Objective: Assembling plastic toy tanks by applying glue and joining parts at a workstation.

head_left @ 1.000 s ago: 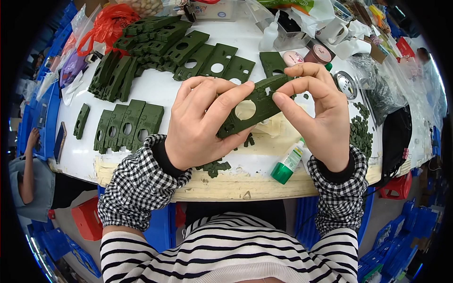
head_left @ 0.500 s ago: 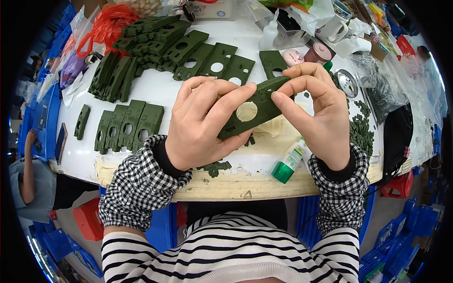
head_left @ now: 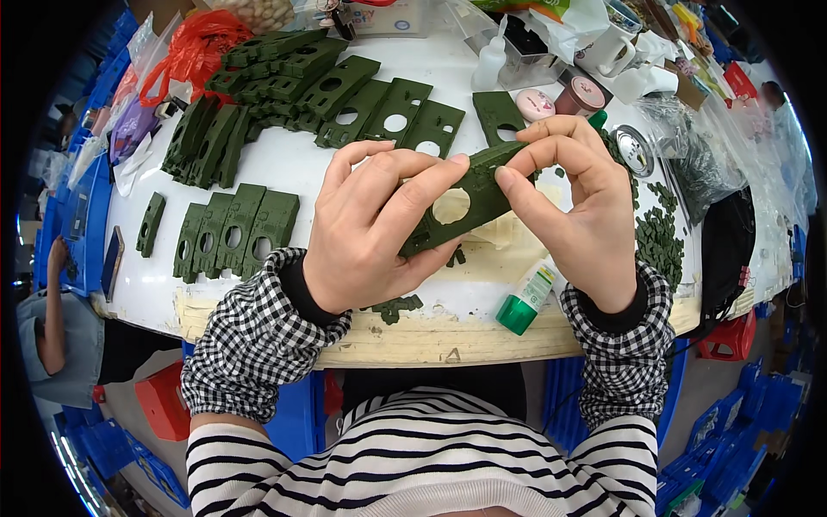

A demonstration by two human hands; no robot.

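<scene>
A dark green plastic model-tank hull (head_left: 482, 200) with a large round hole is held tilted above the table's near middle. My left hand (head_left: 366, 228) is closed round its left end, thumb beneath and fingers over the top. At the far right end, the thumb and forefinger of my right hand (head_left: 586, 207) pinch the hull's edge; any small piece between those fingertips is hidden. Below my right hand lies a white glue bottle (head_left: 536, 284) with a green cap. Small green parts (head_left: 396, 308) lie close to the front edge under my left hand.
Similar hulls (head_left: 258, 228) stand in a row at left, with more stacked (head_left: 284, 73) farther back. A heap of tiny green parts (head_left: 662, 233) lies at right. Behind are round tins (head_left: 583, 95), a white mug (head_left: 607, 53) and a red bag (head_left: 194, 47). Another person's arm (head_left: 53, 319) shows at far left.
</scene>
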